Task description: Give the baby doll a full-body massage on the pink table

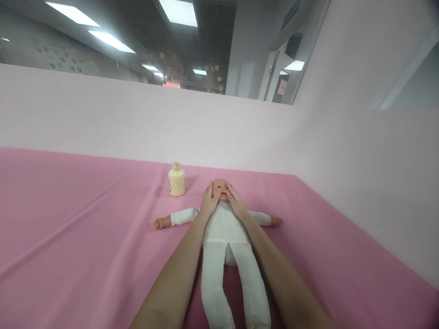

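A pink cover (85, 256) with a soft sheen spreads over the table (343, 256), reaching back to a straight far edge and slanting away along the right. Long creases run diagonally across its left part, while the right part looks smoother.

Near the middle a doll (226, 224) in white clothes lies on its back, its head towards the far edge and its legs towards the near side, slightly parted, with pink showing between them. Both its arms stretch out sideways over the cover. To the left of the head, and apart from it, a pale yellow bottle (177, 183) stands upright near the far edge.
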Available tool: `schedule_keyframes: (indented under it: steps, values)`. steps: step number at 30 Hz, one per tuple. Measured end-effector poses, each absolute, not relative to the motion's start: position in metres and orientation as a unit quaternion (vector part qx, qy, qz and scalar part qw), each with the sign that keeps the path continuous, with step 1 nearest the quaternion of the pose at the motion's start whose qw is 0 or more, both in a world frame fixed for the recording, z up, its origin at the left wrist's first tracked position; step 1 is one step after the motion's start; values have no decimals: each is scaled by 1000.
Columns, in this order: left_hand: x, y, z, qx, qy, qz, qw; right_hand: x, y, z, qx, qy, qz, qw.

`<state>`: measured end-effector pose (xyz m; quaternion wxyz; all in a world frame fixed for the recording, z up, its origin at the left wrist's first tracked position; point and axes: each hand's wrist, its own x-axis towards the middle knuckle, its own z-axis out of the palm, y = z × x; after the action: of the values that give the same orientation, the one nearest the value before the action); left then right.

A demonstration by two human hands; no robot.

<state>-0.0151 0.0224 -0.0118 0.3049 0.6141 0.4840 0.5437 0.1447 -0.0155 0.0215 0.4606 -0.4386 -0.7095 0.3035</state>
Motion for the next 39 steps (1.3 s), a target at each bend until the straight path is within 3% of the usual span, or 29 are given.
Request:
schedule_keyframes:
  steps: [4,10,20,28,34,39]
  values:
    - [-15,20,-7,651,445,545,284,144,-13,20,-452,-702,310,455]
    - [-15,24,-10,639,455,541,304,146,-11,17,-579,-629,333,397]
    - [-18,24,-16,593,472,531,379,144,-7,9,-580,-667,270,381]
    - [-20,24,-18,679,405,540,289,142,-7,12,-514,-733,190,402]
    - [-19,18,-13,649,429,538,324,148,-8,7,-556,-650,287,431]
    - [-19,19,-15,622,450,532,357,154,-2,2,-574,-630,275,445]
